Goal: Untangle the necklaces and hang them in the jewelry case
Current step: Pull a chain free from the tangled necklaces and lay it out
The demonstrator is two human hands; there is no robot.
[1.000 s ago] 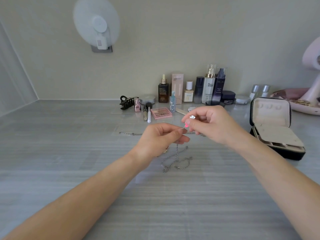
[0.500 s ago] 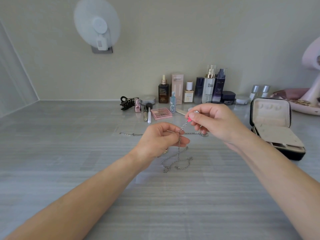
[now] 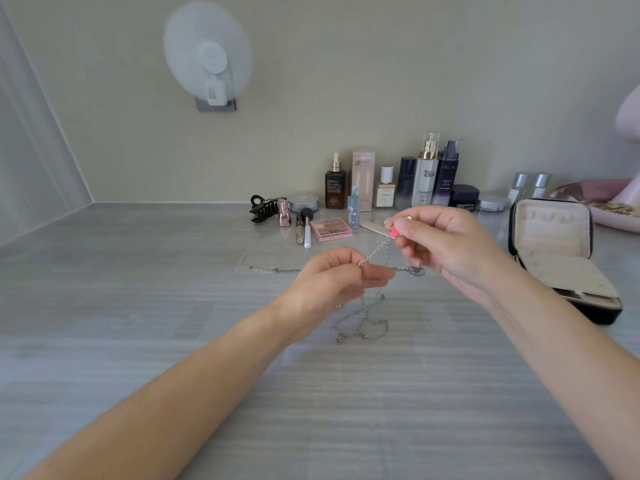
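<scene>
Silver chain (image 3: 363, 323) is stretching taut between the two hands above the middle of the table (image 3: 138, 306), with its lower loops lying crossed on the grey surface just below the left hand. The left hand (image 3: 332, 282) is pinching the chain between thumb and forefinger, the other fingers curled under. The right hand (image 3: 446, 247), a little higher, is pinching the pink pendant (image 3: 393, 232) at the chain's end. A second chain (image 3: 277, 270) is lying flat behind them, running toward a round charm beneath the right hand; whether it is caught in the first I cannot tell. To my eye the untangling is only partway done. The way to be doing it well is feeding slack toward the crossing, not pulling harder, since a tight pull would likely be cinching any knot. Letting the loops spread on the table should be showing which strand passes over. The case (image 3: 554, 258) is standing open to the right, well apart, with nothing I can see hanging in it. Along the pale wall, bottles (image 3: 425, 178), a black clip (image 3: 265, 208) and a pink palette (image 3: 331, 229) are sitting together, and a white fan (image 3: 207, 60) is hanging above.
</scene>
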